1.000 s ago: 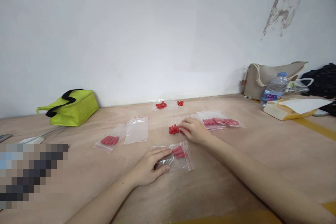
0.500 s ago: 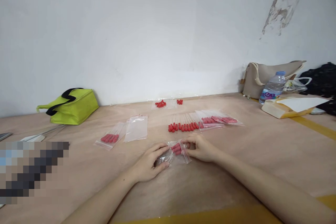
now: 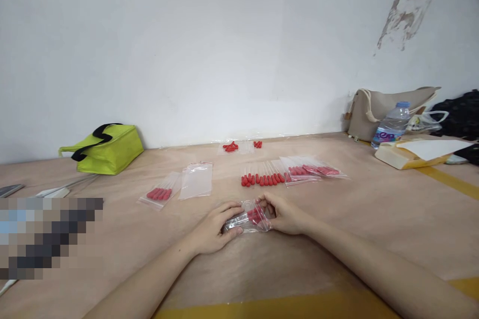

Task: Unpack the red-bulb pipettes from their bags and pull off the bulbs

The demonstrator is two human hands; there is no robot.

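Observation:
A small clear zip bag point(image 3: 250, 218) with red-capped droppers inside lies on the brown table point(image 3: 337, 239) in front of me. My left hand point(image 3: 213, 227) grips its left end, fingers curled over the plastic. My right hand point(image 3: 282, 214) pinches its right end by the red caps. Just beyond, a row of loose red-capped droppers point(image 3: 262, 178) lies side by side. To their right are filled bags point(image 3: 314, 170).
A filled bag point(image 3: 160, 193) and an empty bag point(image 3: 196, 180) lie at the left. More red caps point(image 3: 239, 146) sit by the wall. A lime bag point(image 3: 103, 149) stands far left. A beige bag point(image 3: 377, 109), a water bottle point(image 3: 389, 127) and a box point(image 3: 411, 155) are at the right.
My right hand came back from the row of droppers to the bag in front of me and now pinches its right end. My left hand stayed on the bag.

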